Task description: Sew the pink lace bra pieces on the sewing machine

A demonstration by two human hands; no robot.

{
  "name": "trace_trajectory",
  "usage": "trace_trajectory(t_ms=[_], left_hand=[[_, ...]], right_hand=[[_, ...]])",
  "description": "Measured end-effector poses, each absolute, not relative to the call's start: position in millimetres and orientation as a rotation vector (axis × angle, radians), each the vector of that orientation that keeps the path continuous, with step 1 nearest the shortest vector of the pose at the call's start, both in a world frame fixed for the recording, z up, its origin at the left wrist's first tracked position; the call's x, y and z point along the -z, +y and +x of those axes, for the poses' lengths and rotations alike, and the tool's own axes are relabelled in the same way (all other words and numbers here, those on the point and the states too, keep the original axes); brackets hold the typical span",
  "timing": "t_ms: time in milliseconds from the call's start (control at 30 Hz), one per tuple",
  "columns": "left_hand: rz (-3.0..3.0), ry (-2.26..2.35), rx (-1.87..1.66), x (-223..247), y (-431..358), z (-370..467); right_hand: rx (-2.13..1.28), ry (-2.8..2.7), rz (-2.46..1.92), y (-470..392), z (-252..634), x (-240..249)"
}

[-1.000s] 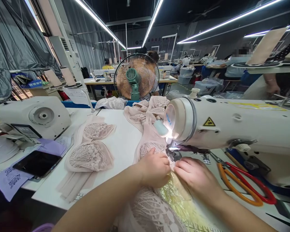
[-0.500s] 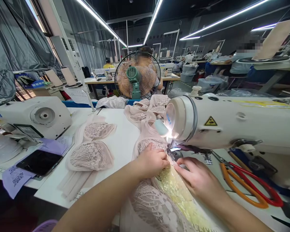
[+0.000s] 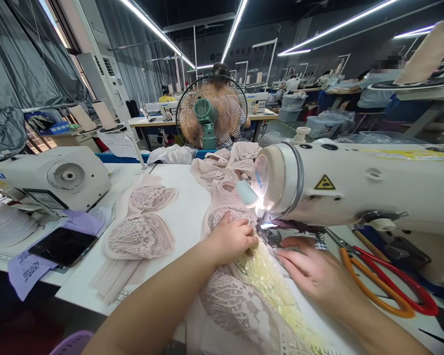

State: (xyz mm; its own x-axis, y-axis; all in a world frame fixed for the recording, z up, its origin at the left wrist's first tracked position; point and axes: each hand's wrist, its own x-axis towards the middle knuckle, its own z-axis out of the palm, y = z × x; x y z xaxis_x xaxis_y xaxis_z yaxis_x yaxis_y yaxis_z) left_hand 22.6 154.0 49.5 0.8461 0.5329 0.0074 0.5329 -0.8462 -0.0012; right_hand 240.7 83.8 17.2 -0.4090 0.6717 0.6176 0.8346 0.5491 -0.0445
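Observation:
A pink lace bra (image 3: 240, 291) lies under the lit head of a sewing machine (image 3: 281, 182), one cup beyond my arm and the other towards me. My left hand (image 3: 234, 240) is closed on the bra's edge, just left of the needle area, fingers curled down into the fabric. Along that edge runs a shiny yellowish clear strip (image 3: 272, 283). To the right of the presser foot (image 3: 264, 234), my right hand (image 3: 313, 266) rests low on the machine bed. Its thumb and forefinger are apart, close to the strip's edge. My fingers partly hide the stitching spot.
Red-and-orange-handled scissors (image 3: 387, 283) lie right of my right hand. Another lace bra (image 3: 140, 236) lies on the left of the table (image 3: 187, 197), near a black phone (image 3: 64, 246) and a second sewing machine (image 3: 66, 175). More bras (image 3: 210, 175) are piled behind; a large fan (image 3: 210, 113) stands beyond.
My right hand has moved a little to the right, away from the fabric by the needle, and its fingers have parted. My left hand stays on the bra, shifted only slightly.

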Motion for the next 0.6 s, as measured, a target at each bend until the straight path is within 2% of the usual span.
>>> trace_trajectory(t_ms=[433,600], left_hand=[[-2.923,-1.052,0.003,-42.3,163.0,21.1],[-3.083,-0.957,0.411,-58.2,145.4,19.4]], right_hand=[[0.229,-2.172,-1.252,83.6,239.6,-17.9],[0.142,-2.140,-1.296,82.3,246.7,-19.8]])
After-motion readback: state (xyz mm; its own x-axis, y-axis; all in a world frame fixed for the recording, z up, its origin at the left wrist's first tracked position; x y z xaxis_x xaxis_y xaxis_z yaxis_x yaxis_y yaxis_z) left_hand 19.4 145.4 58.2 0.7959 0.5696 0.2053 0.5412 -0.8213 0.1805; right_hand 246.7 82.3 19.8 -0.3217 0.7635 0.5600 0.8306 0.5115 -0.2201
